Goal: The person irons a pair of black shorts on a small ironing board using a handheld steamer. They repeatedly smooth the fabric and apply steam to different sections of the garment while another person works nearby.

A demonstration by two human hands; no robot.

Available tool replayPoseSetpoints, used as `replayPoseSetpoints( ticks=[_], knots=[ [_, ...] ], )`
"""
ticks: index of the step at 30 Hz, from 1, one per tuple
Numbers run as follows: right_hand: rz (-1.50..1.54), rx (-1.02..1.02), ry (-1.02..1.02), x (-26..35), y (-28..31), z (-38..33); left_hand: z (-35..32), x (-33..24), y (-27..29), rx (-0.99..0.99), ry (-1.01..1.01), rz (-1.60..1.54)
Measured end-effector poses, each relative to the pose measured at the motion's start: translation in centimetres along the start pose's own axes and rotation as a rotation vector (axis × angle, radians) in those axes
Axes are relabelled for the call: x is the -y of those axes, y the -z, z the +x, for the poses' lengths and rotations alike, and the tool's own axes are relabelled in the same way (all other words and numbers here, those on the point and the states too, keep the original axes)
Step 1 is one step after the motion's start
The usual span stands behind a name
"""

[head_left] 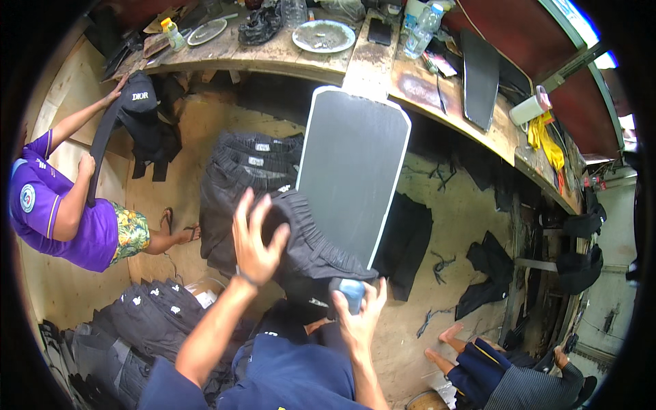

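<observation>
A yellow-capped bottle (175,39) stands near the bench's (263,57) left end; a round plate (324,36) lies near its front edge, a yellow cloth (544,145) toward its right end.

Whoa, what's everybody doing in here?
Someone's left hand is spread open over black clothes with a gathered waist, at the near end of a big dark board. Their right hand holds a small bluish thing; I can't tell what. On the left, a person in purple holds another black garment.
</observation>
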State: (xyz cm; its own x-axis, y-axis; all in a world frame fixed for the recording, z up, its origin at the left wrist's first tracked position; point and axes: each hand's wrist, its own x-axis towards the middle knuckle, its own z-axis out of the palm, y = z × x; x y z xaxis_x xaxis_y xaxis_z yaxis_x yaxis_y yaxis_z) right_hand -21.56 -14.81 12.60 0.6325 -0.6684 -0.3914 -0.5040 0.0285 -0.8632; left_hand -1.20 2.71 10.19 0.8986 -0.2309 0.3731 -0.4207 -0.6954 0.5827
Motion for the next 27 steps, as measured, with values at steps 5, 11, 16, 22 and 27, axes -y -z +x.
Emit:
replayPoseSetpoints(
  ticks=[5, 11, 16, 22, 27],
  knots=[
    [0.249, 0.102, -0.215, 0.2, 1.2, 1.5, -6.4, -3.2, 0.8, 0.794, -0.252, 0.068],
    [0.385, 0.001, -0.069, 3.2, 0.8, 16.9, 9.5, -3.8, -11.0, 0.593, -0.424, 0.219],
    [0.443, -0.067, -0.276, 8.6, 0.6, 23.9, 14.8, -4.5, -15.8, 0.452, -0.479, 0.191],
    [-0.593, -0.007, 0.723, 7.8, -6.1, 9.3, 18.3, -5.0, -16.7, 0.362, -0.903, -0.057],
    [-0.499, 0.104, 0.733, 6.7, -9.1, 11.1, 21.7, -5.2, -20.1, 0.687, -0.952, -0.065]
  ],
)
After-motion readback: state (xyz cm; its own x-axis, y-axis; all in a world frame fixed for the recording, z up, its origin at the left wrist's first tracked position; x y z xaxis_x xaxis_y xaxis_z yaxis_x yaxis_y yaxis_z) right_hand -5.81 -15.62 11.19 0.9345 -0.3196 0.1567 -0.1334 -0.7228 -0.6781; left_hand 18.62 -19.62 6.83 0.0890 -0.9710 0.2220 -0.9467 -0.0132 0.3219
